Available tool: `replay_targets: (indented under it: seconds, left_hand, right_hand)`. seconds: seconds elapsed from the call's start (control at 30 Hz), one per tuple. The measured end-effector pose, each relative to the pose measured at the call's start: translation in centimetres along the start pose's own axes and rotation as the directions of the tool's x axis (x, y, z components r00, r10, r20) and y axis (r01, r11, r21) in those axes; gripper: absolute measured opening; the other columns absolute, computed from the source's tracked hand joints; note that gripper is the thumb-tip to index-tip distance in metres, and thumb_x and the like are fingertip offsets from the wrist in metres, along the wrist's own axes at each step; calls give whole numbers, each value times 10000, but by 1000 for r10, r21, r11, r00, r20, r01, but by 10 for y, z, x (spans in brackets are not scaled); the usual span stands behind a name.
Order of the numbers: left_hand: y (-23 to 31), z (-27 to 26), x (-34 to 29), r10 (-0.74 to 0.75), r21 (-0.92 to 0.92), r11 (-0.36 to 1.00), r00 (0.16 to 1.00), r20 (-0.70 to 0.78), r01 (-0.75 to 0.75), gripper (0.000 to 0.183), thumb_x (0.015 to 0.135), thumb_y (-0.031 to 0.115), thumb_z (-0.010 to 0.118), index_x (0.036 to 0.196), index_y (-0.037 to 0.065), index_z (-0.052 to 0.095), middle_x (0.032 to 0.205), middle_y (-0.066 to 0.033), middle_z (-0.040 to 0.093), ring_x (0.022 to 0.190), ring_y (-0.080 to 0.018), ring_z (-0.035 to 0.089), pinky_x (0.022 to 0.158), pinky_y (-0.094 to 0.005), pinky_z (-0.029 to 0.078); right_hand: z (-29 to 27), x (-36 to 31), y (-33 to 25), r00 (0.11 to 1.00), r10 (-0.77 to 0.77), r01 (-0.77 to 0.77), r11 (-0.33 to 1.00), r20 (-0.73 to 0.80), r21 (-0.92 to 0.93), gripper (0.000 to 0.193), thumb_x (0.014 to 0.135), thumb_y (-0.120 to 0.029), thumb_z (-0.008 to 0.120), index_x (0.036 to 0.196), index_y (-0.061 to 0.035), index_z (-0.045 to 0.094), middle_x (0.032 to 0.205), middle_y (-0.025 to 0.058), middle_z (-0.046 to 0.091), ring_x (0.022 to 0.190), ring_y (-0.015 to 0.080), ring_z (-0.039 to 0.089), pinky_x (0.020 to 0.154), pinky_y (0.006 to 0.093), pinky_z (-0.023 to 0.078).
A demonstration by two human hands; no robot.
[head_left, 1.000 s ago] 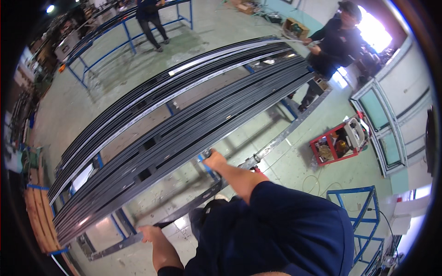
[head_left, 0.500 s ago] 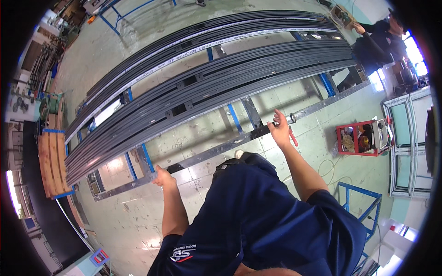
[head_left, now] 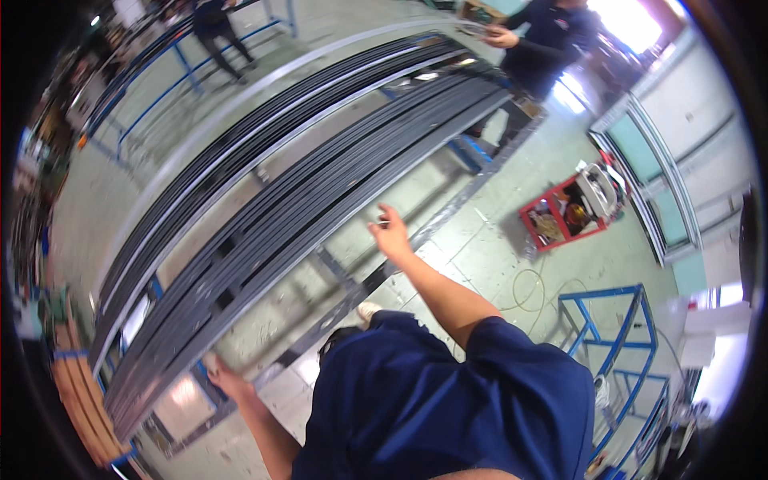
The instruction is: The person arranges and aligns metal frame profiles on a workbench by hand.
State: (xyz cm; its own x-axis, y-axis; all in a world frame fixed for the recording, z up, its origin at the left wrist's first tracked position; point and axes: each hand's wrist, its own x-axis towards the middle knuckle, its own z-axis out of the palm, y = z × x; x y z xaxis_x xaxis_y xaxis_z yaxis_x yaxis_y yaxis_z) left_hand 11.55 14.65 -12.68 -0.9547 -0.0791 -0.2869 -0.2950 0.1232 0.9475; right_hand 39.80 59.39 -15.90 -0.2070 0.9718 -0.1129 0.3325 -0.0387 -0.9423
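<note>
Long dark grey profiles (head_left: 320,172) lie side by side across a metal frame stand (head_left: 364,292) in front of me. My left hand (head_left: 230,378), blurred, reaches over the near rail, close to the near edge of the profiles; its fingers look stretched out, with nothing visible in them. My right hand (head_left: 390,234) hovers over the gap between the rail and the profiles. Its fingers are bent but apart, and a small pale spot shows among them that I cannot make out.
A co-worker (head_left: 552,40) stands at the far right end, a hand by a long pale strip (head_left: 320,54) arching behind the profiles. Another person (head_left: 216,32) is at the back. A red tool cart (head_left: 564,216) and blue frame (head_left: 616,320) stand right; wooden boards (head_left: 84,400) lie left.
My view has turned and shifted right. My right hand has moved in from the near rail over the gap. A red-handled tool seen beside it earlier no longer shows. The pale strip has come into view.
</note>
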Motion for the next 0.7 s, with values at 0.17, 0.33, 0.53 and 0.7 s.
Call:
replay_targets:
  seconds: [0.17, 0.33, 0.53, 0.7]
  left_hand:
    - [11, 6, -8, -261, -281, 909, 947, 188, 306, 785, 943, 537, 651, 1565, 168, 346, 1609, -67, 394, 1475, -322, 328, 1187, -467, 287]
    - [25, 30, -16, -301, -300, 868, 901, 313, 395, 669, 1001, 488, 564, 1563, 181, 369, 1575, -77, 441, 1400, -311, 445, 1155, -477, 340]
    - [28, 75, -8, -353, -208, 885, 892, 281, 416, 675, 964, 448, 663, 1541, 215, 399, 1602, -62, 393, 1387, -320, 453, 1072, -476, 412]
    - [40, 93, -16, -308, -2, 951, 949, 68, 308, 734, 926, 431, 728, 1534, 183, 401, 1592, -98, 376, 1384, -322, 443, 1059, -462, 420]
  right_hand:
    - [-6, 57, -22, 993, 76, -76, 997, -92, -3, 624, 872, -176, 749, 1441, -91, 510, 1169, 134, 641, 945, 215, 643, 855, 358, 533]
    - [-6, 80, -21, 979, 168, -150, 977, -117, 149, 629, 862, -150, 744, 1436, -58, 503, 1048, 105, 680, 945, 216, 649, 870, 355, 525]
    - [-12, 91, 4, 979, 189, -177, 973, -73, 150, 648, 871, -88, 711, 1464, -44, 456, 1064, 125, 670, 919, 190, 618, 816, 336, 514]
    - [-2, 111, 17, 965, 190, -179, 981, -180, 78, 731, 868, -110, 720, 1509, -43, 375, 1057, 127, 628, 872, 192, 600, 771, 332, 501]
